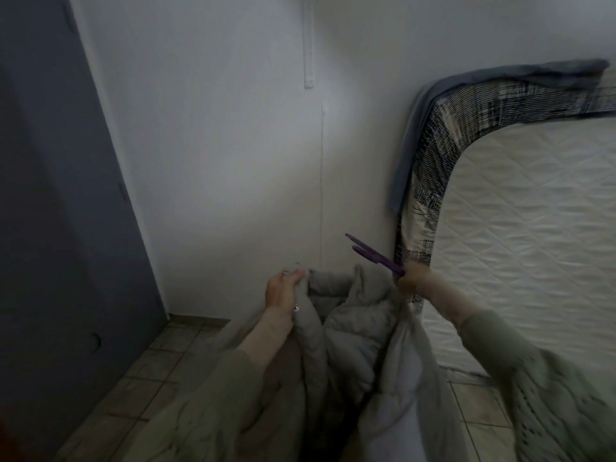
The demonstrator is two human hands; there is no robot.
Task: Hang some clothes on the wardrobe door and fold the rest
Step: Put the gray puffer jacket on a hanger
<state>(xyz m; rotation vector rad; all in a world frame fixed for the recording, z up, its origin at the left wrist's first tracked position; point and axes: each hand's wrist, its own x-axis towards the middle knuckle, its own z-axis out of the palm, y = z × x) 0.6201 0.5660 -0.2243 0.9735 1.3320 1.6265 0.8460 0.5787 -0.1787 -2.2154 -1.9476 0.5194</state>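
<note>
I see the left hand (pixel 283 290) with its grip clamped on the grey puffer jacket (pixel 350 328) (held open, near centre), the right hand (pixel 411 281) clamping jacket and purple hanger (pixel 373 256).

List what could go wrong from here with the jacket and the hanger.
1. The right hand grips the purple hanger and one edge of the puffy grey jacket together; the bulky fabric may slip off before the hanger goes in.
2. The left hand pinches only the other edge near the collar, so the jacket could sag toward the tiled floor.
3. The hanger's free end points toward the wall, beside the upright mattress, and could knock either.
</note>
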